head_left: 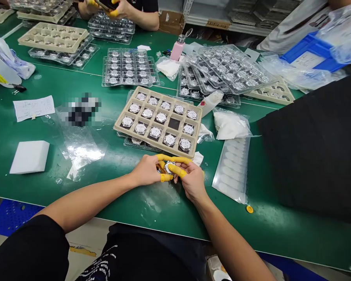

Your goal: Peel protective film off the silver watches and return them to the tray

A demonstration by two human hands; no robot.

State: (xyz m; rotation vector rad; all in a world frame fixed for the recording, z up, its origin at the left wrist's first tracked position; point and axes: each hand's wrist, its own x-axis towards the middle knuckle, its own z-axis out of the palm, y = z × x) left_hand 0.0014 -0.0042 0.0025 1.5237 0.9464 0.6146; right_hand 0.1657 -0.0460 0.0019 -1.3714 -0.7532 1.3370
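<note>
Between my two hands is a round silver watch case [169, 168], partly covered by fingers in yellow finger cots. My left hand [148, 170] grips it from the left with thumb and fingers. From the other side my right hand [193, 180] closes on it, its thumb lying across the case. Just beyond the hands, a beige tray [114, 127] rests tilted on clear plastic trays. Silver watch cases [155, 132] lie in its compartments, most showing white round faces with print. One compartment [174, 123] in the middle row shows only black lining.
Stacked clear trays [128, 70] of watch cases stand behind, with more [234, 70] at the back right. A white block [29, 157], a paper slip [34, 108] and plastic film lie left. A strip pack [231, 168] and a black panel [316, 148] are right. A co-worker's hands [117, 8] work opposite.
</note>
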